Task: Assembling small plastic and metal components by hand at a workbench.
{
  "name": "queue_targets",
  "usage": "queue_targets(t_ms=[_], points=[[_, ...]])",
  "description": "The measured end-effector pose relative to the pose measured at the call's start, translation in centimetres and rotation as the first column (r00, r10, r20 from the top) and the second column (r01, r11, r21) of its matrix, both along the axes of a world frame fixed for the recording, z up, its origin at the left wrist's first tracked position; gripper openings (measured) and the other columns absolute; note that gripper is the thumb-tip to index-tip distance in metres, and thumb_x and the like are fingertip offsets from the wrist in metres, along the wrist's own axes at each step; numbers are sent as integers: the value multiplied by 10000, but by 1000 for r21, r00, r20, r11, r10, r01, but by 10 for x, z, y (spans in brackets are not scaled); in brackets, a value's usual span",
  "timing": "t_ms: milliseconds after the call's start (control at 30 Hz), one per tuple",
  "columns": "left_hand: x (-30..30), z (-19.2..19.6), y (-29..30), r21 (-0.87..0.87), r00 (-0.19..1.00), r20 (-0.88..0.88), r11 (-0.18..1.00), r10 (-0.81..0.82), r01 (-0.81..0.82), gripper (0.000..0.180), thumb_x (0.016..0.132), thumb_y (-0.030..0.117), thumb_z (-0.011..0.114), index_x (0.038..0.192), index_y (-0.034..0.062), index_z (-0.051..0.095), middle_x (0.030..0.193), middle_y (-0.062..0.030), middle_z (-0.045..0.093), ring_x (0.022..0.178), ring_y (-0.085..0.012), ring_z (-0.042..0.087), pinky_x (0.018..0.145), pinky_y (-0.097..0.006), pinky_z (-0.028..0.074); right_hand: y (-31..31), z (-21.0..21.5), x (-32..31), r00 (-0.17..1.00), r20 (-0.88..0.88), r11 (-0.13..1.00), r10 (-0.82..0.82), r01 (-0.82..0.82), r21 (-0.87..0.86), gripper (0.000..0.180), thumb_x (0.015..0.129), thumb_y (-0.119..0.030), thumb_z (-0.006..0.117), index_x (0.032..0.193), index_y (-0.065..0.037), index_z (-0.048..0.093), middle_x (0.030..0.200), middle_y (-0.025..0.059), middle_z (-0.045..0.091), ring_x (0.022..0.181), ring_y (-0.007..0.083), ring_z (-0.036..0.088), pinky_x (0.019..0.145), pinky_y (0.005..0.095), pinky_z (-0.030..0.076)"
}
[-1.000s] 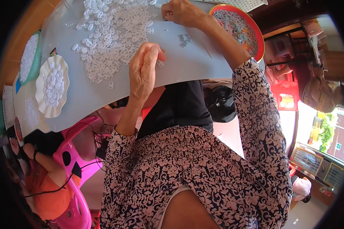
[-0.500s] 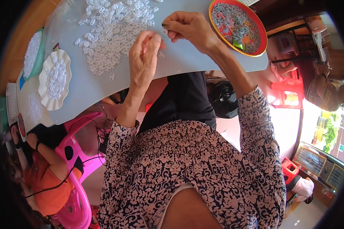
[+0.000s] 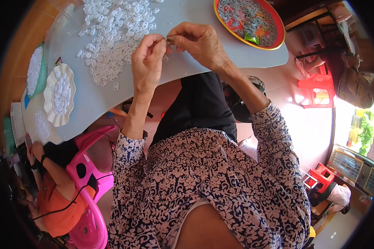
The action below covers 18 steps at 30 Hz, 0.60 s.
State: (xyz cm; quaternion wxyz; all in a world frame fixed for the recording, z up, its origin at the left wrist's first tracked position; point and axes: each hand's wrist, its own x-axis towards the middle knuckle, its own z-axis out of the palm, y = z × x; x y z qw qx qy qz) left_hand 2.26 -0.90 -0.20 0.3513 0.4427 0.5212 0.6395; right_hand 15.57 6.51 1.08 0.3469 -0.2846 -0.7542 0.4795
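My left hand (image 3: 146,64) and my right hand (image 3: 201,46) meet above the grey table, their fingertips touching. Thumb and fingers of the right hand are pinched; the left hand's fingers are curled closed. What lies between them is too small and hidden to make out. Left of my hands spreads a pile of small white plastic pieces with two holes each (image 3: 112,31). To the right stands a round red tray (image 3: 280,30) with a yellow rim, full of small grey screw-like pieces (image 3: 232,18). A bright green packet (image 3: 251,39) lies in it.
A scalloped cream dish (image 3: 61,121) and a green basket (image 3: 41,79) hold more white pieces at the table's left. A person in orange (image 3: 62,205) sits by a pink chair (image 3: 89,168). Red stools (image 3: 318,85) and other people are off to the right.
My right hand has moved slightly left and down, and its fingertips now touch the left hand's. A white piece seen at the right fingertips before is now hidden. The view has shifted slightly.
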Motion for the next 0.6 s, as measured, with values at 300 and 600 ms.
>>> queue_targets(t_ms=[300, 600], points=[[1, -15, -6, 28, 983, 186, 1000, 0, -5, 190, 916, 159, 546, 948, -20, 601, 770, -30, 573, 708, -90, 515, 659, -229, 413, -23, -1, -11, 969, -216, 945, -119, 44, -324, 134, 859, -102, 609, 870, 29, 635, 684, 47, 641, 632, 104, 592, 612, 244, 479], [2, -10, -8, 34, 992, 128, 999, 8, -13, 181, 927, 176, 544, 921, 5, 604, 736, -40, 615, 702, -86, 559, 691, -226, 438, 73, 20, 21, 892, 375, 706, -252, -95, 702, 95, 749, -91, 607, 775, -42, 685, 713, 162, 637, 678, 308, 635, 634, 395, 512]])
